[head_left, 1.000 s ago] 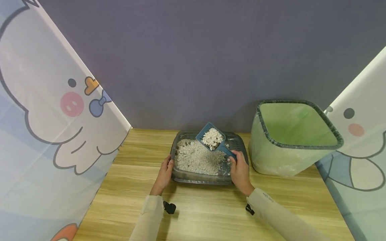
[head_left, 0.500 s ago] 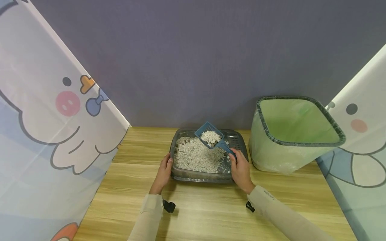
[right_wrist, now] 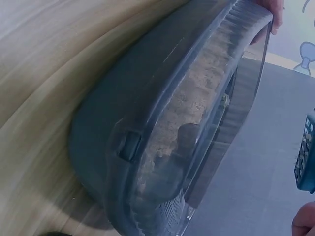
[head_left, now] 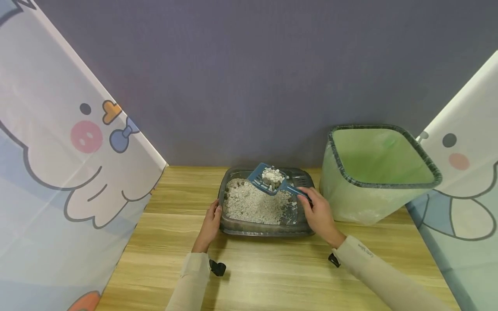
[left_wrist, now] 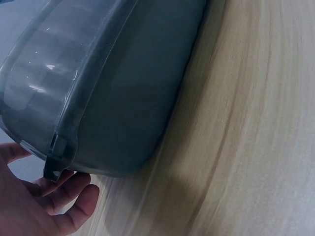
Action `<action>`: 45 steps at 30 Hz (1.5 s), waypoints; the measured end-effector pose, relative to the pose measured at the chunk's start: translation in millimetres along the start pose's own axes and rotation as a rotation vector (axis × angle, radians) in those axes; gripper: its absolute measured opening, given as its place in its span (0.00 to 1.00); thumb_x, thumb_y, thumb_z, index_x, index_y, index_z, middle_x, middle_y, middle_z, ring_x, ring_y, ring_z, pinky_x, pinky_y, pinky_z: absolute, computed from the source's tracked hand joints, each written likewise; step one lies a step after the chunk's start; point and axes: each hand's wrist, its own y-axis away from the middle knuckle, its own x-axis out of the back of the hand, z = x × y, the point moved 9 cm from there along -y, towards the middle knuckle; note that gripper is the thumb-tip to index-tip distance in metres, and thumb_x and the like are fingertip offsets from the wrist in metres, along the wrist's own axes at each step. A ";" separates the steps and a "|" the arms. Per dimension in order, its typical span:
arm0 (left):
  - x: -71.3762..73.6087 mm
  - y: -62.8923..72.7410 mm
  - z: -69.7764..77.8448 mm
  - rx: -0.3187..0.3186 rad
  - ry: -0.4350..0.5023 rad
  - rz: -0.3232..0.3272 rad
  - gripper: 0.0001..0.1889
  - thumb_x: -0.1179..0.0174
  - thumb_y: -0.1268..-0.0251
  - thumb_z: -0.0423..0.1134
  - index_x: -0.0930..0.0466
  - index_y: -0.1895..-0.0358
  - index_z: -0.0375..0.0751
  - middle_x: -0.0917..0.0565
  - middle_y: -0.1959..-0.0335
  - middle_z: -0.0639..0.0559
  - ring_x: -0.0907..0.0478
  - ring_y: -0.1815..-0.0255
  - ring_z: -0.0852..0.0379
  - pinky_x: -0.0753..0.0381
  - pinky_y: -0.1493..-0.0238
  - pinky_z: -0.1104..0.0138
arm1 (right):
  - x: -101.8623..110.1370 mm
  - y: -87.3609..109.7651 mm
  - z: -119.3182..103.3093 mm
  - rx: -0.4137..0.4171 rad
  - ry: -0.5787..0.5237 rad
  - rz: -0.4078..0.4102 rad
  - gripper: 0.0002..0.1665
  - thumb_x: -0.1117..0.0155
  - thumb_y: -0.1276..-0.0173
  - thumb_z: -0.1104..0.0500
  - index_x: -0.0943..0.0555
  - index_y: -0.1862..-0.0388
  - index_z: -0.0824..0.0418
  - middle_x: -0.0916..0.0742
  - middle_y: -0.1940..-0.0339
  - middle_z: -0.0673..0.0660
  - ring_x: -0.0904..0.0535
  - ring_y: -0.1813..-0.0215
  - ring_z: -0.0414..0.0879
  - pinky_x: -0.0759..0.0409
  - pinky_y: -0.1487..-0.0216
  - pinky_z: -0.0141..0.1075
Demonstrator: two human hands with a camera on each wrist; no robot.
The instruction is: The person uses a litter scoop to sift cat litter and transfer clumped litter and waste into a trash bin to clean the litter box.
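A grey litter box lies on the wooden table, with pale granular litter and small brown lumps inside. My left hand holds its left side; in the left wrist view the fingers curl under the rim, beside a corner tab. Over the box, my right hand grips the handle of a blue slotted litter scoop. White litter and brownish lumps lie in the scoop, with bare slots showing at its left. The right wrist view catches only the scoop's edge and a bit of the right hand.
A bin with a pale green liner and dark rim stands close to the right of the box. A dark grey wall rises behind the table. Cartoon-printed panels close off both sides.
My right hand has shifted right and the scoop has turned to a flatter angle. Its load of white litter looks smaller, with more slots and lumps showing. My left hand stays on the box.
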 end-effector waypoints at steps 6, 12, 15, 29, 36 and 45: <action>0.4 1.0 -4.1 0.008 0.013 -0.002 0.33 0.66 0.24 0.57 0.51 0.26 0.36 0.44 0.31 0.31 0.44 0.32 0.35 0.42 0.39 0.42 | 0.3 2.3 -1.4 -0.022 0.012 -0.004 0.17 0.40 0.33 0.68 0.22 0.45 0.65 0.27 0.71 0.49 0.40 0.79 0.37 0.37 0.78 0.30; -0.1 1.3 -4.0 0.005 0.022 -0.002 0.34 0.66 0.24 0.57 0.50 0.27 0.36 0.43 0.32 0.31 0.44 0.33 0.35 0.41 0.39 0.42 | -3.9 9.3 1.5 -0.035 0.013 0.038 0.18 0.41 0.32 0.65 0.22 0.43 0.64 0.26 0.69 0.51 0.39 0.77 0.38 0.37 0.76 0.29; -0.2 1.2 -3.3 -0.002 0.017 -0.003 0.33 0.66 0.24 0.56 0.50 0.27 0.35 0.43 0.32 0.30 0.44 0.33 0.35 0.41 0.40 0.42 | -6.0 12.3 0.9 -0.013 -0.008 0.078 0.18 0.40 0.33 0.68 0.22 0.44 0.66 0.26 0.70 0.52 0.39 0.77 0.38 0.37 0.75 0.29; -1.1 1.3 -0.4 0.000 0.008 -0.013 0.34 0.67 0.24 0.57 0.52 0.26 0.36 0.44 0.31 0.30 0.44 0.33 0.34 0.42 0.39 0.42 | -14.4 17.2 1.6 -0.012 -0.038 0.126 0.15 0.43 0.31 0.68 0.20 0.46 0.65 0.28 0.76 0.49 0.41 0.80 0.37 0.39 0.77 0.29; -0.4 1.5 -0.1 0.008 0.020 -0.009 0.35 0.67 0.25 0.59 0.51 0.26 0.36 0.44 0.31 0.31 0.45 0.32 0.35 0.43 0.39 0.42 | -18.5 16.3 3.7 -0.056 -0.030 0.062 0.12 0.43 0.29 0.63 0.18 0.51 0.65 0.22 0.78 0.51 0.40 0.83 0.36 0.38 0.79 0.29; 0.7 2.4 0.6 0.002 0.026 -0.001 0.35 0.66 0.24 0.58 0.50 0.27 0.35 0.43 0.32 0.31 0.44 0.33 0.35 0.42 0.39 0.43 | -10.5 9.4 -2.6 -0.024 -0.049 0.050 0.16 0.40 0.32 0.66 0.20 0.46 0.62 0.25 0.73 0.48 0.38 0.80 0.36 0.37 0.78 0.27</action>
